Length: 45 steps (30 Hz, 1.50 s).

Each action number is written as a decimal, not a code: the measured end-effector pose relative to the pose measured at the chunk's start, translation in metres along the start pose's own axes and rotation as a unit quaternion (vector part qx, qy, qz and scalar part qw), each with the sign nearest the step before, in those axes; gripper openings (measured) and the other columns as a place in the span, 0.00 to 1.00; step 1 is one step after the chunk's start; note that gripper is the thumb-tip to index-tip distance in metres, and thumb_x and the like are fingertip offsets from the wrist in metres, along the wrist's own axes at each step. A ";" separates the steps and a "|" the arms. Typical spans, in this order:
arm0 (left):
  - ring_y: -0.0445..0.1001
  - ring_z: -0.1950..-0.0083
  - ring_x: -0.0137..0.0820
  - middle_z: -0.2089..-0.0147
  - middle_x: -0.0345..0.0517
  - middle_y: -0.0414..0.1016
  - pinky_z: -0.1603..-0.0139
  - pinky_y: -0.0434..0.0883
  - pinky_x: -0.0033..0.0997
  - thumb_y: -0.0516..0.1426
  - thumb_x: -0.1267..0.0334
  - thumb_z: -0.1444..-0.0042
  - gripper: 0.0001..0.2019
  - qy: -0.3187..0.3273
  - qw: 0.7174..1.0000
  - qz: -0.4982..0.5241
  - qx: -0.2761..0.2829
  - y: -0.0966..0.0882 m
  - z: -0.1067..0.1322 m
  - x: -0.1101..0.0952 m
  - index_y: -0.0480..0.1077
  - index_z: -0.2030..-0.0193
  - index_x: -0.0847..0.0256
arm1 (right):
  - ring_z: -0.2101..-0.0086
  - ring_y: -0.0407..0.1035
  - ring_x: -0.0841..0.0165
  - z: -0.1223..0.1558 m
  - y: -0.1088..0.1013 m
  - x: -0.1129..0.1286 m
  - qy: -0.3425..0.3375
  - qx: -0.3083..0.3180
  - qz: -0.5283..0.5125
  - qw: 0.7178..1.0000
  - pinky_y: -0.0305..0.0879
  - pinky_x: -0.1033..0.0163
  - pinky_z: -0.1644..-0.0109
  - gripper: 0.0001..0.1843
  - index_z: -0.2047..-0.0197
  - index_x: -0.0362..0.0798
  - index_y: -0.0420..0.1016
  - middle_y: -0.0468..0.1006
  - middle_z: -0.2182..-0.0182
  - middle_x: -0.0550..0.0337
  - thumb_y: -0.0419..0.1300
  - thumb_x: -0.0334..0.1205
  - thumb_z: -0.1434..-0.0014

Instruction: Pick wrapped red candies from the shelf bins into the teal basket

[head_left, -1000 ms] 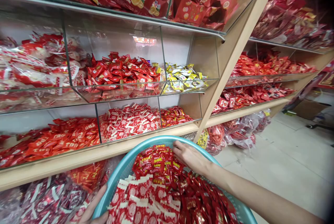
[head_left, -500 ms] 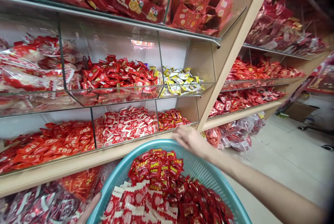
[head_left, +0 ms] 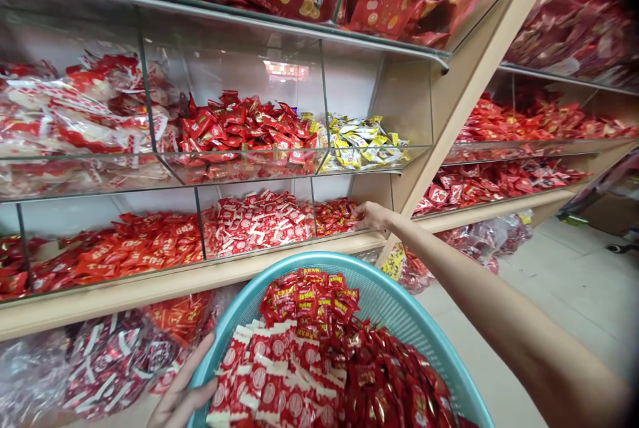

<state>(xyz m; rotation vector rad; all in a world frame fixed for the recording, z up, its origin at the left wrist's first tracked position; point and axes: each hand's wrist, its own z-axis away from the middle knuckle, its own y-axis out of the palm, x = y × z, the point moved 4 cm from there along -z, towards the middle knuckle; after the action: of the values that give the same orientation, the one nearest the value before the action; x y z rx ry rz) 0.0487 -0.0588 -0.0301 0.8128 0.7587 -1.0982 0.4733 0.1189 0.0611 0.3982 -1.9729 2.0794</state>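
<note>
My left hand (head_left: 182, 396) supports the near left rim of a teal plastic basket (head_left: 384, 301), fingers spread flat against it. The basket holds red candy packets (head_left: 319, 301) and red-and-white candy packets (head_left: 269, 375). My right hand (head_left: 372, 215) reaches into the lower right glass bin, onto a pile of small dark red candies (head_left: 334, 214). Its fingers curl down into the pile; what they grip is hidden. A bin of red-and-white candies (head_left: 259, 221) lies just left of it.
Glass-fronted bins on a wooden shelf unit (head_left: 449, 115) hold red candies (head_left: 244, 125), yellow candies (head_left: 362, 145) and orange-red packets (head_left: 130, 248). Bagged sweets (head_left: 114, 361) lie under the bottom shelf. Another shelf bay (head_left: 524, 142) stands right, above tiled floor (head_left: 564, 308).
My right hand left the basket, rose past its far rim and went into the lower right bin. The left hand stayed on the basket rim.
</note>
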 end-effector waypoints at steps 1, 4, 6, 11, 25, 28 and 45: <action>0.61 0.42 0.47 0.46 0.38 0.71 0.43 0.59 0.44 0.63 0.55 0.64 0.30 0.004 1.000 -0.003 -0.002 0.000 0.000 -0.001 0.69 0.49 0.48 | 0.70 0.66 0.67 0.003 -0.002 -0.001 0.000 -0.011 -0.007 1.000 0.61 0.66 0.67 0.18 0.66 0.43 0.77 0.75 0.74 0.60 0.66 0.44 0.62; 0.64 0.43 0.44 0.50 0.36 0.74 0.43 0.60 0.38 0.63 0.58 0.66 0.30 -0.003 1.000 -0.008 -0.004 0.000 -0.001 -0.002 0.69 0.50 0.45 | 0.72 0.65 0.69 0.021 -0.016 0.001 -0.008 -0.074 -0.075 0.994 0.61 0.65 0.68 0.23 0.63 0.43 0.76 0.74 0.74 0.60 0.62 0.52 0.58; 0.68 0.46 0.43 0.53 0.35 0.76 0.48 0.64 0.35 0.63 0.61 0.67 0.32 -0.020 1.000 -0.006 0.000 0.003 0.001 -0.004 0.68 0.49 0.44 | 0.73 0.65 0.70 0.043 -0.026 0.010 -0.029 -0.121 -0.129 0.984 0.62 0.65 0.69 0.25 0.62 0.43 0.75 0.75 0.72 0.58 0.61 0.54 0.56; 0.72 0.52 0.41 0.56 0.37 0.78 0.57 0.70 0.30 0.63 0.62 0.65 0.33 -0.045 0.999 -0.007 0.003 0.010 0.008 -0.008 0.66 0.47 0.44 | 0.66 0.65 0.67 0.109 -0.026 0.054 -0.127 -0.127 -0.130 0.975 0.62 0.61 0.62 0.20 0.61 0.45 0.74 0.72 0.65 0.55 0.59 0.52 0.51; 0.70 0.49 0.41 0.48 0.40 0.73 0.49 0.65 0.35 0.62 0.64 0.59 0.31 -0.056 0.996 0.064 0.018 0.014 0.020 -0.004 0.64 0.44 0.44 | 0.60 0.62 0.65 0.169 0.089 0.087 -0.265 0.036 0.154 0.951 0.58 0.60 0.59 0.09 0.63 0.49 0.69 0.69 0.64 0.56 0.49 0.32 0.42; 0.71 0.50 0.39 0.50 0.40 0.75 0.51 0.67 0.33 0.62 0.66 0.59 0.32 -0.068 0.994 0.087 0.023 0.014 0.022 -0.005 0.63 0.44 0.44 | 0.61 0.63 0.66 0.170 0.093 0.090 -0.274 0.016 0.186 0.943 0.58 0.60 0.58 0.12 0.63 0.49 0.68 0.69 0.64 0.57 0.46 0.28 0.42; 0.73 0.53 0.38 0.51 0.39 0.75 0.57 0.70 0.30 0.63 0.66 0.61 0.34 -0.065 0.994 0.082 0.024 0.012 0.017 -0.003 0.63 0.44 0.44 | 0.67 0.66 0.68 0.167 0.110 0.099 -0.300 0.016 0.191 0.935 0.56 0.62 0.63 0.09 0.65 0.48 0.64 0.72 0.68 0.59 0.46 0.27 0.42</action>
<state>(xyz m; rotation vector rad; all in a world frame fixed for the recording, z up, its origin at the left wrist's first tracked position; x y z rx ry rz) 0.0615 -0.0694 -0.0165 0.8206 0.5472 -1.0139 0.3462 -0.0543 0.0020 0.7908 -2.5253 2.4351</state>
